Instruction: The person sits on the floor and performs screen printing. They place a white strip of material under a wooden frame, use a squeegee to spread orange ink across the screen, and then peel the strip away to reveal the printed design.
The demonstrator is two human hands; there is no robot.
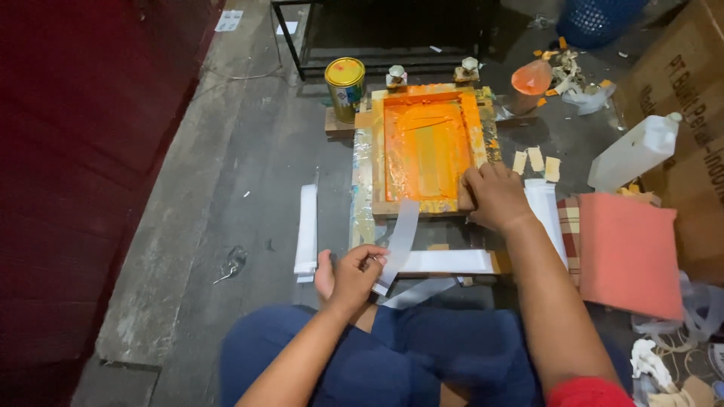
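Note:
A wooden screen-printing frame point(377, 143) coated in orange ink lies on the floor in front of me. My right hand point(492, 197) grips its near right corner. My left hand point(351, 273) holds a long grey-white strip point(401, 230) that runs up toward the frame's near edge. More white strips point(445, 261) lie flat under the frame's near side. My knees in blue trousers fill the bottom of the view.
A gold-lidded tin can point(345, 87) stands at the frame's far left. A white plastic jug point(633, 151), an orange cloth pad point(630, 252), an orange-stained cup point(530, 79), small card pieces point(535, 160) and a white stack point(306, 234) surround it. A red wall runs along the left.

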